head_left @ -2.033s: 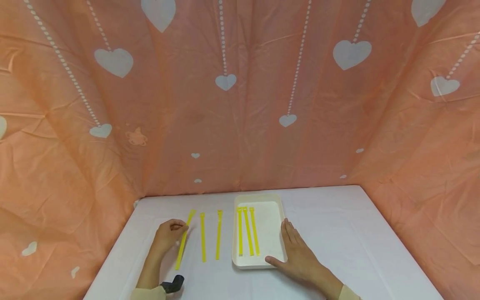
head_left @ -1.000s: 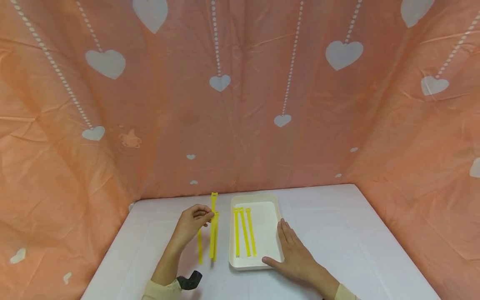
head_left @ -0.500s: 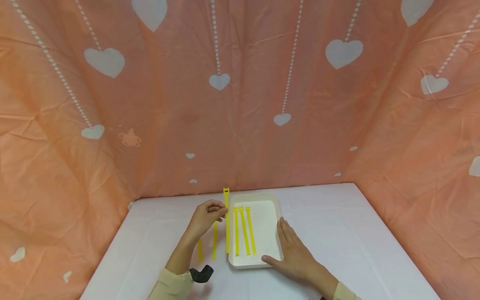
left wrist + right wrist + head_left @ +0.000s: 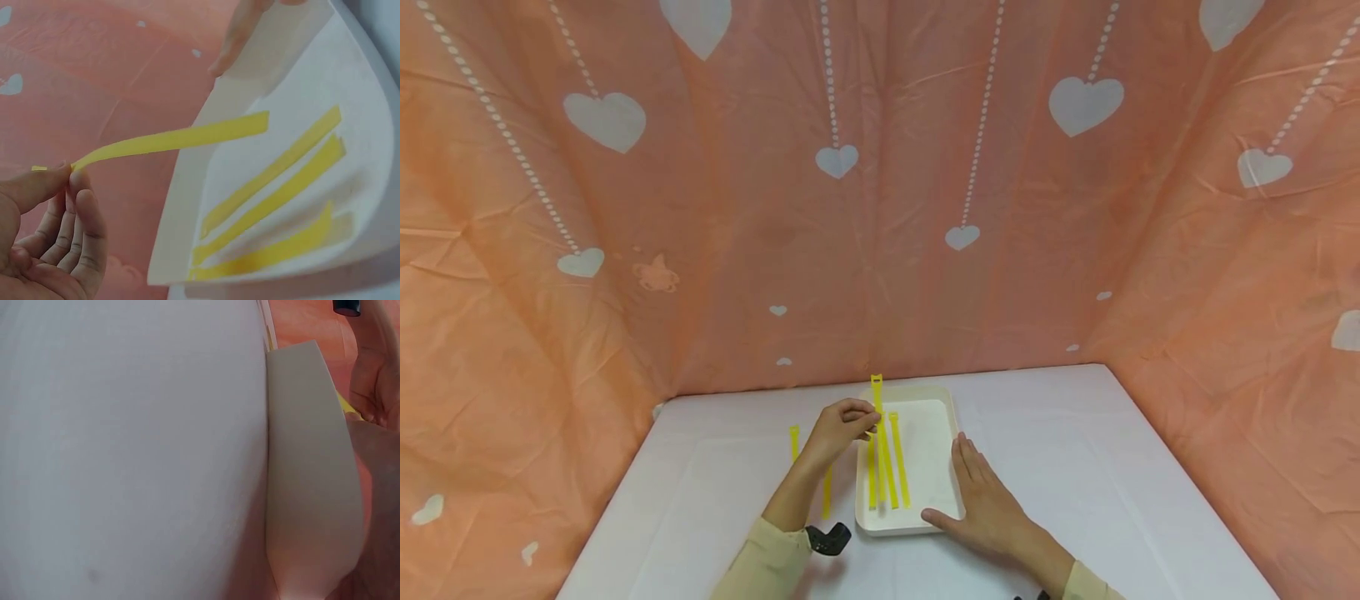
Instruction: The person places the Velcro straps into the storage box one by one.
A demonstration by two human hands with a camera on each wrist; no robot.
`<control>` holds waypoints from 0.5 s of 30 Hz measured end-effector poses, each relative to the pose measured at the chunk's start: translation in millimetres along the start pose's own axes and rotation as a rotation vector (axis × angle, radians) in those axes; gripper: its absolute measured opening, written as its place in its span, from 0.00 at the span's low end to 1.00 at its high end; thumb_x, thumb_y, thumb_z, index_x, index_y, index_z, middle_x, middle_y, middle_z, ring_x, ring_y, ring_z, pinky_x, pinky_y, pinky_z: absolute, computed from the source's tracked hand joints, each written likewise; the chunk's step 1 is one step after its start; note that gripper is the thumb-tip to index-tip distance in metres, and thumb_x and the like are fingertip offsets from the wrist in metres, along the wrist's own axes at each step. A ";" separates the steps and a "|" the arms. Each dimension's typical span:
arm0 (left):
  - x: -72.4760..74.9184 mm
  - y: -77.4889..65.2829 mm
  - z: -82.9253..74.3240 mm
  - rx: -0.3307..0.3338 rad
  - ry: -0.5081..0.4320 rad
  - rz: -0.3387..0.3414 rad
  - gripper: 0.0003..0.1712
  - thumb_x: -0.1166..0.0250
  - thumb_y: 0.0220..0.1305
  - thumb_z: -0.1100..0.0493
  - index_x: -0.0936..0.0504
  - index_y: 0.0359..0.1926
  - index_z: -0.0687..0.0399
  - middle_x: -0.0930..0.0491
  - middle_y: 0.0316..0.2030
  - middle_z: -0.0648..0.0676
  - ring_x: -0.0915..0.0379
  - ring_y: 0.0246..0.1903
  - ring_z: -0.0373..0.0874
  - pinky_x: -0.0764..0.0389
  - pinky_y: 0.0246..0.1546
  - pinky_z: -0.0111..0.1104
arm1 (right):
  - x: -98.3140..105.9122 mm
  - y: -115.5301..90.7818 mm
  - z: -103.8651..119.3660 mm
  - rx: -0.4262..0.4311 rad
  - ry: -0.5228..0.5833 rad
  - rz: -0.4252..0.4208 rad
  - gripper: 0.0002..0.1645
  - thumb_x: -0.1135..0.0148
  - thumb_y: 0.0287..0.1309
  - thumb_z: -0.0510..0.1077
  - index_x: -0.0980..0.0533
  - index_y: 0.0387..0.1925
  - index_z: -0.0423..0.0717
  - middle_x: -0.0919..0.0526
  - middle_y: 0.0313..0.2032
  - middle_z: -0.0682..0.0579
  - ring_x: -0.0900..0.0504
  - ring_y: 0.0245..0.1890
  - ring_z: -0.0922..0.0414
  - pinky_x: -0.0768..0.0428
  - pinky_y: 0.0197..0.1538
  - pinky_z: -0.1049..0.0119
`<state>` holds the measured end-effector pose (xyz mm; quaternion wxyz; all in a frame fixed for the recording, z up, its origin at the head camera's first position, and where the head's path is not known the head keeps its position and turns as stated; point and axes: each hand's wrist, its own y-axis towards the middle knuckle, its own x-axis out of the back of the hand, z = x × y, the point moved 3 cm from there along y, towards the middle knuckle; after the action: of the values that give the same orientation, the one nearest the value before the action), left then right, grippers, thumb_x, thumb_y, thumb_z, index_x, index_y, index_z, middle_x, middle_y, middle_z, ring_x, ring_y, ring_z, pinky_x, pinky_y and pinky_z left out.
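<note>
My left hand (image 4: 842, 429) pinches a yellow strap-like cable tie (image 4: 877, 392) between thumb and fingertips, over the left part of a white tray (image 4: 930, 467). The held tie (image 4: 175, 140) has a slotted head at its far end, and in the left wrist view its tail reaches out over the tray. Inside the tray lie three more yellow ties (image 4: 900, 471), side by side lengthwise. My right hand (image 4: 992, 504) rests along the tray's right edge, fingers extended and thumb at the near right corner. The right wrist view shows the tray's outer wall (image 4: 312, 469).
Two yellow ties lie on the white tabletop (image 4: 1075, 467) left of the tray: one (image 4: 794, 442) further left, another (image 4: 827, 497) partly hidden by the left forearm. A black device (image 4: 829, 539) sits on the left wrist. A peach curtain (image 4: 880, 275) with hearts encloses the table.
My left hand has picked up the leftmost tie from the table and carried it rightwards, past the other two, to above the tray. The right hand has stayed at the tray's edge.
</note>
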<state>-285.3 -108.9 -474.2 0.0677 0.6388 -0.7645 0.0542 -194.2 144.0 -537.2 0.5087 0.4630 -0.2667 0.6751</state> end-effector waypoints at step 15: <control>-30.8 17.5 0.5 0.033 -0.010 0.102 0.15 0.29 0.75 0.60 0.16 0.53 0.68 0.10 0.44 0.60 0.12 0.45 0.56 0.10 0.52 0.50 | -1.8 0.9 -1.1 0.007 -0.018 -0.004 0.73 0.40 0.66 0.80 0.54 0.83 0.27 0.54 0.84 0.32 0.52 0.84 0.37 0.45 0.84 0.44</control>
<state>-297.1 -76.1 -480.0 0.0505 0.6003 -0.7953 0.0672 -195.3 143.8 -539.2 0.5059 0.4713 -0.2680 0.6709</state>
